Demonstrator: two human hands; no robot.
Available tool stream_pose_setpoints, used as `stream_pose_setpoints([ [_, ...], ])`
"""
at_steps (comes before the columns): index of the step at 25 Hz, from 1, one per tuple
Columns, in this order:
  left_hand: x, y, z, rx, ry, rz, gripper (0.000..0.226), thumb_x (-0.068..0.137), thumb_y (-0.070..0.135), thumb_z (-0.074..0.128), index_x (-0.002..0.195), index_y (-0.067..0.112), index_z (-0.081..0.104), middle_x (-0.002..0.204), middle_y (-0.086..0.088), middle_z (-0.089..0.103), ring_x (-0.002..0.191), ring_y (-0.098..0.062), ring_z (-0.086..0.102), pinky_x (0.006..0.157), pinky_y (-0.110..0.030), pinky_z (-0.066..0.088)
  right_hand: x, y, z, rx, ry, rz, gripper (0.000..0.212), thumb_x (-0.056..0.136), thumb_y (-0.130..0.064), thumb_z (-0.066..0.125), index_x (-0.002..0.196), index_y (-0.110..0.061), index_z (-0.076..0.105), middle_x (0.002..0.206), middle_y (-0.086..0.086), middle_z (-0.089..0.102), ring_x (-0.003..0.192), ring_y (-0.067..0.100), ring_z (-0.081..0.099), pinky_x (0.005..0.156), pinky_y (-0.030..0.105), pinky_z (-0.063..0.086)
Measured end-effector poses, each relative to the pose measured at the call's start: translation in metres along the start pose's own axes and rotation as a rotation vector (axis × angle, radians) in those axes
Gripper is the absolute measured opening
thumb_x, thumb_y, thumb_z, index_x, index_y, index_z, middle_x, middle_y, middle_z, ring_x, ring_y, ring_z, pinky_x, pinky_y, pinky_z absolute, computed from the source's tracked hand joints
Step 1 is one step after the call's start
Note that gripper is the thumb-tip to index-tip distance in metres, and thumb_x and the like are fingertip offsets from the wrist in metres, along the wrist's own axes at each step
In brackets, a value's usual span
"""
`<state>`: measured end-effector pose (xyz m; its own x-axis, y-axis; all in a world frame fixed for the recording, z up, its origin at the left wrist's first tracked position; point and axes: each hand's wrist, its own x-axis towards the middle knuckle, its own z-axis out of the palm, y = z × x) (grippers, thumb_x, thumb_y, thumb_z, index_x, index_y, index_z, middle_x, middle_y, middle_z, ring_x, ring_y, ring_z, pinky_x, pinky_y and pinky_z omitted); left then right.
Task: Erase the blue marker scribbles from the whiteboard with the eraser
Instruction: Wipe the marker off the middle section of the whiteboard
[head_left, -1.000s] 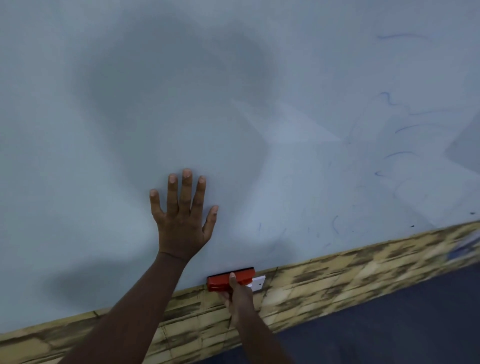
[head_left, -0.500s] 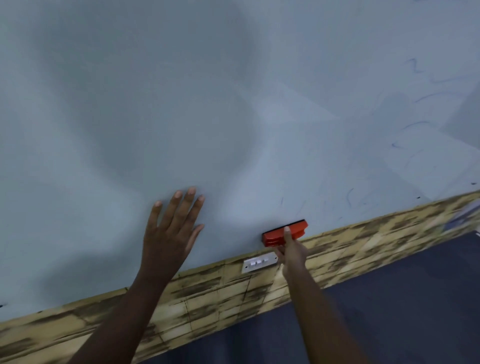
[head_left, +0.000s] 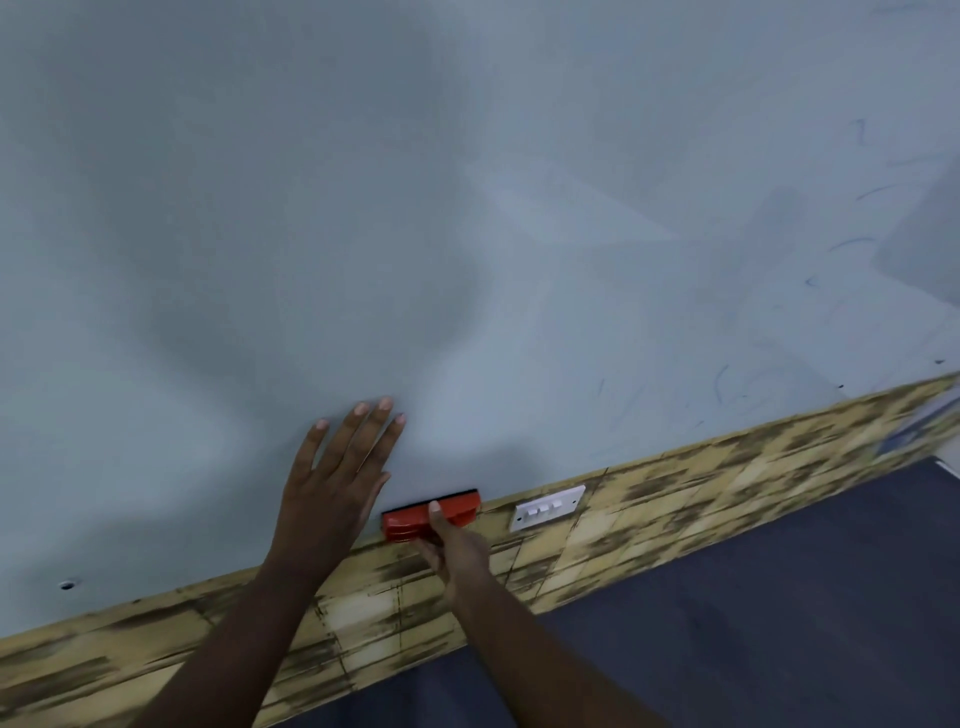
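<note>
The right hand (head_left: 454, 545) grips the red eraser (head_left: 430, 514), thumb on its back and fingers curled under, pressing the felt edge to the whiteboard (head_left: 467, 234) right at its bottom border, at about 6 o'clock in the view. Half a second ago the eraser sat further toward 3 o'clock, past the white switch plate (head_left: 547, 507); now it lies on the 9 o'clock side of that plate, just beside the left hand (head_left: 337, 483), so the stroke has swept back along the lower edge. The left hand rests flat on the board with straight fingers, holding nothing, bracing the body. The strip under the eraser looks clean. What remains are faint blue scribbles (head_left: 727, 389) toward 3 o'clock, with thinner traces higher up near 2 o'clock. By that reckoning the left and middle are done, and the next strokes need to travel back toward that right-hand patch.
</note>
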<state>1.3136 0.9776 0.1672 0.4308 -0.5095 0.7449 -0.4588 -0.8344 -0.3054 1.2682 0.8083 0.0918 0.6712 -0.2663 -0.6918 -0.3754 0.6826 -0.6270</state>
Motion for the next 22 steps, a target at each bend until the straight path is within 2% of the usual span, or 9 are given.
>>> stream_pose_setpoints([
  [3, 0.001, 0.010, -0.002, -0.053, 0.021, -0.070, 0.071, 0.103, 0.024, 0.061, 0.166, 0.012, 0.031, 0.176, -0.008, 0.021, 0.164, -0.025, 0.014, 0.130, -0.052, 0.015, 0.005, -0.039, -0.021, 0.037, 0.181, -0.173, 0.039, 0.080, -0.017, 0.089, 0.103, 0.004, 0.066, 0.108, 0.022, 0.074, 0.098, 0.038, 0.075, 0.057, 0.030, 0.063],
  [5, 0.006, 0.018, -0.005, -0.086, 0.048, -0.130, 0.068, 0.104, 0.027, 0.060, 0.165, 0.010, 0.035, 0.173, -0.009, 0.028, 0.161, -0.027, 0.022, 0.128, -0.053, 0.019, 0.004, -0.073, -0.033, 0.075, 0.288, -0.317, 0.038, 0.080, -0.024, 0.090, 0.096, 0.004, 0.069, 0.101, 0.018, 0.075, 0.091, 0.031, 0.076, 0.059, 0.031, 0.063],
  [8, 0.017, 0.030, -0.007, -0.080, 0.087, -0.199, 0.065, 0.104, 0.031, 0.058, 0.163, 0.011, 0.040, 0.163, -0.007, 0.039, 0.153, -0.027, 0.031, 0.121, -0.055, 0.025, -0.010, -0.118, -0.047, 0.098, 0.344, -0.482, 0.039, 0.080, -0.033, 0.090, 0.092, 0.001, 0.074, 0.092, 0.013, 0.077, 0.082, 0.025, 0.078, 0.067, 0.034, 0.065],
  [10, 0.026, 0.040, -0.005, -0.065, 0.084, -0.189, 0.065, 0.104, 0.032, 0.058, 0.163, 0.012, 0.040, 0.162, -0.006, 0.041, 0.151, -0.026, 0.033, 0.117, -0.055, 0.027, -0.020, -0.143, -0.054, 0.074, 0.350, -0.615, 0.034, 0.080, -0.039, 0.089, 0.091, -0.009, 0.078, 0.086, 0.007, 0.078, 0.081, 0.023, 0.078, 0.069, 0.035, 0.065],
  [12, 0.040, 0.054, -0.003, -0.065, 0.058, -0.162, 0.065, 0.103, 0.032, 0.058, 0.163, 0.013, 0.040, 0.163, -0.007, 0.043, 0.148, -0.026, 0.037, 0.113, -0.053, 0.029, -0.032, -0.165, -0.052, -0.064, 0.351, -0.828, 0.029, 0.079, -0.050, 0.087, 0.081, -0.023, 0.077, 0.069, 0.000, 0.070, 0.074, 0.021, 0.075, 0.067, 0.037, 0.065],
  [15, 0.076, 0.087, 0.002, -0.068, 0.050, -0.174, 0.063, 0.102, 0.033, 0.059, 0.160, 0.011, 0.045, 0.163, -0.011, 0.041, 0.142, -0.029, 0.042, 0.105, -0.052, 0.032, -0.041, -0.193, -0.049, -0.376, 0.376, -1.054, 0.055, 0.073, -0.073, 0.080, 0.067, -0.019, 0.067, 0.054, -0.002, 0.059, 0.053, 0.013, 0.058, 0.065, 0.030, 0.059],
  [17, 0.104, 0.111, 0.005, -0.077, 0.057, -0.197, 0.063, 0.102, 0.033, 0.060, 0.159, 0.010, 0.047, 0.163, -0.013, 0.037, 0.142, -0.030, 0.040, 0.104, -0.052, 0.032, -0.041, -0.204, -0.054, -0.461, 0.348, -1.086, 0.057, 0.073, -0.074, 0.078, 0.069, -0.019, 0.066, 0.055, 0.000, 0.058, 0.051, 0.011, 0.054, 0.062, 0.025, 0.051],
  [19, 0.129, 0.134, 0.009, -0.074, 0.067, -0.204, 0.065, 0.102, 0.034, 0.061, 0.160, 0.010, 0.045, 0.165, -0.013, 0.034, 0.146, -0.030, 0.035, 0.105, -0.053, 0.033, -0.035, -0.212, -0.067, -0.386, 0.296, -1.062, 0.049, 0.077, -0.064, 0.082, 0.070, -0.018, 0.067, 0.054, 0.001, 0.056, 0.051, 0.006, 0.049, 0.059, 0.022, 0.047],
  [22, 0.154, 0.166, 0.021, -0.035, 0.067, -0.256, 0.070, 0.103, 0.037, 0.060, 0.164, 0.011, 0.038, 0.169, -0.016, 0.026, 0.155, -0.034, 0.025, 0.112, -0.060, 0.033, -0.007, -0.227, -0.105, -0.258, 0.255, -0.973, 0.038, 0.080, -0.050, 0.085, 0.083, -0.014, 0.073, 0.063, -0.008, 0.066, 0.060, 0.002, 0.061, 0.063, 0.020, 0.052],
])
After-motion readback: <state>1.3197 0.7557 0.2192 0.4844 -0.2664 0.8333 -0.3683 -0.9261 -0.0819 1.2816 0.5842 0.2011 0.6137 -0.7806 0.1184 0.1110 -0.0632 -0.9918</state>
